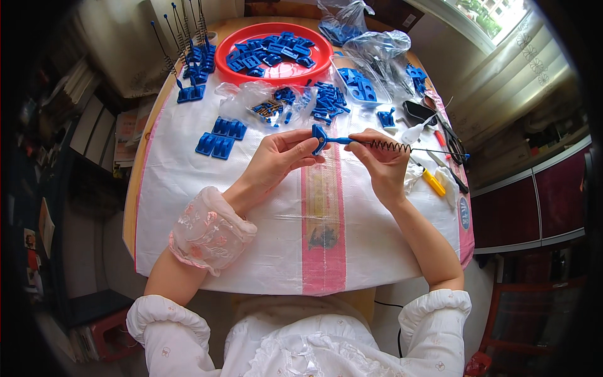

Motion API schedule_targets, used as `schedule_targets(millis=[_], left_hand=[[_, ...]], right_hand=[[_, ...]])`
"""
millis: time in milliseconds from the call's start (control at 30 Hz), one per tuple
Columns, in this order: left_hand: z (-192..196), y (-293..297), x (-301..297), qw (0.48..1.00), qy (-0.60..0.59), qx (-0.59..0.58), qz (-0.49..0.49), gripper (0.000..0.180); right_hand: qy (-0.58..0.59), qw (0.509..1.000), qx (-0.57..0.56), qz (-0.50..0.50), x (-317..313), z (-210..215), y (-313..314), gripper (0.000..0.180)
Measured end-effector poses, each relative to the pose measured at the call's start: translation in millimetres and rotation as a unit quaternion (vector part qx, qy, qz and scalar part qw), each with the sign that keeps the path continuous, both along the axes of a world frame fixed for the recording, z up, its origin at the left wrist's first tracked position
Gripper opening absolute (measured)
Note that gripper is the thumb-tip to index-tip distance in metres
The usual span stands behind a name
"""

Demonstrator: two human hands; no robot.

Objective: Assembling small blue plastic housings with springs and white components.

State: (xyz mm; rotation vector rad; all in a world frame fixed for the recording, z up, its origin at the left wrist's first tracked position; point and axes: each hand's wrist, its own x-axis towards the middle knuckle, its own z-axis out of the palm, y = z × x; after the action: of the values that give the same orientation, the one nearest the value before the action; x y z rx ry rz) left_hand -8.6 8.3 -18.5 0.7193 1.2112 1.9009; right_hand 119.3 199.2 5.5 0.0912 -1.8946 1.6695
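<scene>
Between my hands, above the middle of the table, is one assembly lying level: a blue plastic base piece (319, 139) with a blue stem (340, 141), joined to a black coil spring (391, 146) on a thin rod with a small blue tip. My left hand (282, 152) pinches the base piece between thumb and fingers. My right hand (380, 160) is closed around the spot where the stem meets the spring, and the coil runs out to the right past it. Left of my left hand, blue clip pieces (221, 136) sit in two groups on the cloth.
A red round tray (276, 80) at the back holds many blue parts. Finished-looking spring pieces (191, 93) stand upright back left. Small blue rods (329, 102), a clear box (370, 78) and plastic bags are beyond my hands. A yellow-handled tool (433, 182) and scissors (451, 139) lie right.
</scene>
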Motion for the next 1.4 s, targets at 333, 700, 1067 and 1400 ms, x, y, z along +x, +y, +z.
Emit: schedule_targets(millis=[333, 700, 1067, 1400], left_hand=[[-0.7, -0.5, -0.6, 1.000, -0.002, 0.008, -0.001, 0.034], [-1.1, 1.4, 0.8, 1.000, -0.017, 0.026, 0.004, 0.033], [0.1, 0.5, 1.0, 1.000, -0.016, 0.023, 0.000, 0.032], [-0.8, -1.7, -0.3, 1.000, 0.003, 0.000, -0.014, 0.036]], right_hand=[[-0.005, 1.000, 0.010, 0.007, -0.3, 0.3, 1.9, 0.016], [0.004, 1.000, 0.021, 0.011, 0.0, 1.2, 2.3, 0.017], [0.004, 1.000, 0.003, 0.012, -0.2, 1.3, 0.5, 0.017], [0.012, 1.000, 0.001, 0.019, -1.4, 1.0, 0.1, 0.016]])
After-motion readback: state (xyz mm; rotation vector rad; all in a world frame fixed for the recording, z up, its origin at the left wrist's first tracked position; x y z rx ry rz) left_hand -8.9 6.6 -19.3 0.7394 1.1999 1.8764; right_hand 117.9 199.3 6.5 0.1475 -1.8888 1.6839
